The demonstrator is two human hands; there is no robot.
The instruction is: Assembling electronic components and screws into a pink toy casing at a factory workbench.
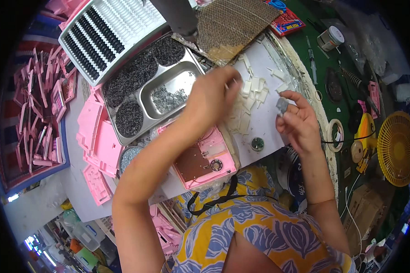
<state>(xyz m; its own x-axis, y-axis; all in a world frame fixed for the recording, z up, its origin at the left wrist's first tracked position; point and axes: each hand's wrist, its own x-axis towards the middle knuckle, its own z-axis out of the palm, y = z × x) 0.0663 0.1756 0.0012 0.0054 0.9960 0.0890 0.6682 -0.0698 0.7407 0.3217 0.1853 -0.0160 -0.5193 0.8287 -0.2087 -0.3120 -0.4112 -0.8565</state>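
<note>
My right hand [301, 122] is raised at the right of the table, a small grey block-like piece [282, 105] pinched between thumb and fingers. What kind of part it is, I cannot make out. My left hand [212, 93] reaches across the bench beside a loose pile of cream-white plastic pieces [255, 86]; its fingers are bent and smeared by motion, so any hold is unclear. Below my left forearm lies an opened pink plastic housing [193, 181] with a round speaker-like part and thin wires inside. A small round dish [257, 144] with tiny dark bits stands between the hands.
A metal tray [146, 126] holds dark springs or screws in compartments. Behind it sits a white tray [64, 43] with rows of black coils. Pink shells [93, 132] lie at left, near a blue-rimmed bin [64, 150]. Cardboard [232, 25] and a dark tool [177, 16] are at the back.
</note>
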